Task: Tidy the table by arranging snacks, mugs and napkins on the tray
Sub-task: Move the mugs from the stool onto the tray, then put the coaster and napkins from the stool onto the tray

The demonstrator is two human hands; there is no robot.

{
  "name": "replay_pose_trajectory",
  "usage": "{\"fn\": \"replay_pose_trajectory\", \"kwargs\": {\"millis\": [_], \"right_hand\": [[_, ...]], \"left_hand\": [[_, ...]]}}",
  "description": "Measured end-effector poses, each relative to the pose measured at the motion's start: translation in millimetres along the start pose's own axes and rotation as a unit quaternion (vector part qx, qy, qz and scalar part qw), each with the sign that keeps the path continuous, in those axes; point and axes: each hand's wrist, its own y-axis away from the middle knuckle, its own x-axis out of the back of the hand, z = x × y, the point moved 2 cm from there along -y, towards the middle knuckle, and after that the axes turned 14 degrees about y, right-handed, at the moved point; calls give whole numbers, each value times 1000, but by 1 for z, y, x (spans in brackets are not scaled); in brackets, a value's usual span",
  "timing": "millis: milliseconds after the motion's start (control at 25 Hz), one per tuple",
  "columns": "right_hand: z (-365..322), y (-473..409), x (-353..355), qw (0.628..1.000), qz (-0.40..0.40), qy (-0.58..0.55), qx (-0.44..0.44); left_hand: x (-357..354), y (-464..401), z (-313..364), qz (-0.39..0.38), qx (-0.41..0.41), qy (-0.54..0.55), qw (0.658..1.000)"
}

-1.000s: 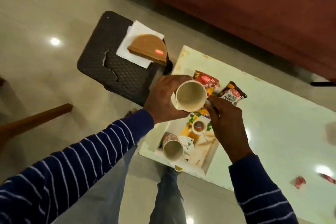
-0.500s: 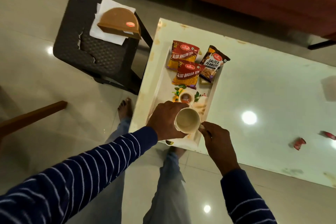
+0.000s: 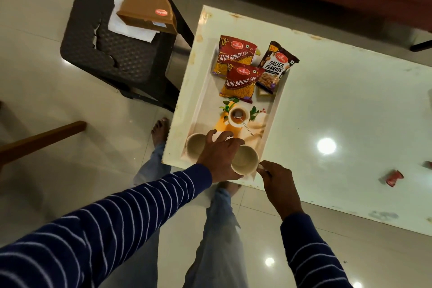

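Mug-placing step: second cream mug [image 3: 244, 163] at tray [image 3: 200, 110] near edge beside first mug [image 3: 196, 145], left hand [image 3: 219, 156] wrapped around its body, right hand [image 3: 278, 182] pinching its handle; next likely release both, then fetch napkins [image 3: 131, 28] from stool [image 3: 112, 54].

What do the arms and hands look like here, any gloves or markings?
Both arms are in long dark navy sleeves with thin pale horizontal stripes and plain ribbed cuffs at the wrists. The left hand and right hand are bare: no gloves, rings or watch visible.
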Motion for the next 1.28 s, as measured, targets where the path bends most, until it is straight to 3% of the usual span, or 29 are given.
{"fn": "replay_pose_trajectory", "kwargs": {"millis": [240,360,520,720,880,960,1080,1280], "right_hand": [[2,-1,-1,1000,-15,9,2],[-2,2,10,993,-28,98,-56],[-25,-8,48,983,3,145,-111],[-91,-58,83,996,59,55,-28],[-170,-126,85,997,60,-17,45],[-213,-161,86,994,64,-61,62],[-273,-207,82,988,8,-151,32],[-339,-270,71,984,-36,-173,-22]], "left_hand": [[-7,-1,-3,-13,-16,-36,999],[-2,3,-4,-23,-29,-34,999],[45,8,-19,36,-54,41,997],[157,-10,-88,246,-2,118,962],[239,-38,-168,336,83,196,917],[269,-54,-200,370,132,253,884],[294,-74,-236,392,190,330,837],[312,-92,-270,377,199,334,841]]}}
